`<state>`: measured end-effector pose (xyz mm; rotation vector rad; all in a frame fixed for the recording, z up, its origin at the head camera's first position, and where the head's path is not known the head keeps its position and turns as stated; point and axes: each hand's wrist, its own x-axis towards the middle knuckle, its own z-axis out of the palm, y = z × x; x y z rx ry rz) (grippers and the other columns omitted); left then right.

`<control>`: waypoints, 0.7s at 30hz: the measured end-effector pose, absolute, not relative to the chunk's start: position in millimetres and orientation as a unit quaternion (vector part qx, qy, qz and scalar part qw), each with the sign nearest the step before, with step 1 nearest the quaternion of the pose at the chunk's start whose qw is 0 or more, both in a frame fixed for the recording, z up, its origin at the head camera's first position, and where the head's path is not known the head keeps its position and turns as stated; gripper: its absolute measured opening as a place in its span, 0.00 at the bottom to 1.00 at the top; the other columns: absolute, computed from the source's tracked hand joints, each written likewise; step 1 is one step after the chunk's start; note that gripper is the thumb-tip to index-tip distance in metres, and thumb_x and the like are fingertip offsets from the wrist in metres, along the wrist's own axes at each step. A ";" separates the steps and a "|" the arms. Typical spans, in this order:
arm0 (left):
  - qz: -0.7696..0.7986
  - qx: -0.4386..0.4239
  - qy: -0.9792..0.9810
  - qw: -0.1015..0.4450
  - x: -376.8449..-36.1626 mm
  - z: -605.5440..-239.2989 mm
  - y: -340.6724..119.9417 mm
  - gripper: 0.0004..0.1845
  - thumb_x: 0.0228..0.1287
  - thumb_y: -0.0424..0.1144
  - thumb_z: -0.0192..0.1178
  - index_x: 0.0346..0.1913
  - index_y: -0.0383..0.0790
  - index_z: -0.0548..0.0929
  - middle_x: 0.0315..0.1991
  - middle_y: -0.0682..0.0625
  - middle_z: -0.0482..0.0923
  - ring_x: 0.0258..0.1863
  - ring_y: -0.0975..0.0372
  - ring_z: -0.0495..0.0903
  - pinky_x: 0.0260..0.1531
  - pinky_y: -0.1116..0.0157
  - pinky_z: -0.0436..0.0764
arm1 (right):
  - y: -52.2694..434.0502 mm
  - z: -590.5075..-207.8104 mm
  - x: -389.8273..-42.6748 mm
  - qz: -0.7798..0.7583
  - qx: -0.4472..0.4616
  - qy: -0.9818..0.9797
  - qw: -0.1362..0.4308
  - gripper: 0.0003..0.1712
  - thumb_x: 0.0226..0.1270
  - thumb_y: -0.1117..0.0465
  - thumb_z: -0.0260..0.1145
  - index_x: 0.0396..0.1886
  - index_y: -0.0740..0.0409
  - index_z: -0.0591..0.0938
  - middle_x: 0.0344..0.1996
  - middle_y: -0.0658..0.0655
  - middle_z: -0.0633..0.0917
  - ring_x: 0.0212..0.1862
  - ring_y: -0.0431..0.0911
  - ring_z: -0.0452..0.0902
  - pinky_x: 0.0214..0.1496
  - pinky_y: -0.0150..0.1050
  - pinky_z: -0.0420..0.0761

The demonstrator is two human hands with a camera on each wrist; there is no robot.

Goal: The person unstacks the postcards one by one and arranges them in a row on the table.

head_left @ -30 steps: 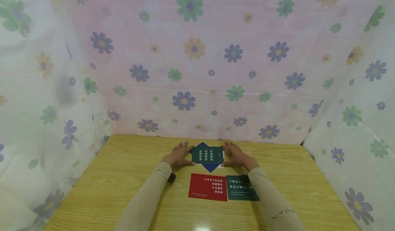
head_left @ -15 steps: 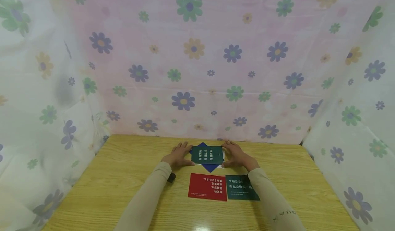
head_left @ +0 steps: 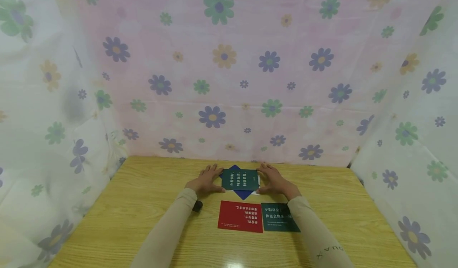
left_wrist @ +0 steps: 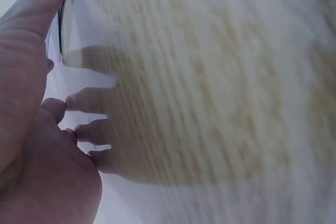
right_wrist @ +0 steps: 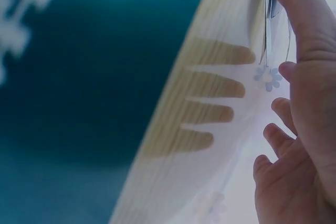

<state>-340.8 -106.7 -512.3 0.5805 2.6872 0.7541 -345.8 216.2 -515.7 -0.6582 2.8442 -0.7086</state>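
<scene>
wood table [head_left: 143, 204] | card stack [head_left: 240, 179] | red card [head_left: 240, 216] | teal card [head_left: 277, 218]

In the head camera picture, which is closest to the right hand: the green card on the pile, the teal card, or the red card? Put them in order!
1. The green card on the pile: it touches the right hand on its left side.
2. The teal card: just below that hand, partly under the sleeve.
3. The red card: farthest, down and to the left.
</scene>
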 end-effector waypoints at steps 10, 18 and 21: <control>0.262 0.216 0.932 0.130 -337.6 -510.6 -108.9 0.49 0.63 0.54 0.70 0.82 0.46 0.56 0.83 0.43 0.42 0.82 0.44 0.36 0.79 0.42 0.42 | 217.8 -521.9 -346.7 -0.230 -0.213 0.947 0.060 0.56 0.52 0.48 0.83 0.77 0.59 0.67 0.80 0.66 0.57 0.80 0.67 0.45 0.78 0.68 0.53; 0.246 0.232 0.935 0.112 -336.7 -513.7 -110.2 0.51 0.63 0.55 0.70 0.82 0.44 0.55 0.83 0.41 0.41 0.82 0.44 0.36 0.80 0.43 0.40 | 217.9 -518.9 -342.2 -0.221 -0.224 0.947 0.058 0.56 0.53 0.47 0.82 0.77 0.61 0.66 0.79 0.68 0.56 0.80 0.67 0.44 0.80 0.66 0.46; 0.240 0.237 0.935 0.109 -336.2 -514.1 -110.6 0.51 0.63 0.56 0.70 0.82 0.44 0.54 0.83 0.41 0.41 0.82 0.44 0.36 0.79 0.42 0.40 | 217.7 -517.8 -340.1 -0.229 -0.227 0.945 0.056 0.56 0.52 0.47 0.83 0.76 0.62 0.67 0.79 0.69 0.56 0.80 0.68 0.44 0.80 0.67 0.44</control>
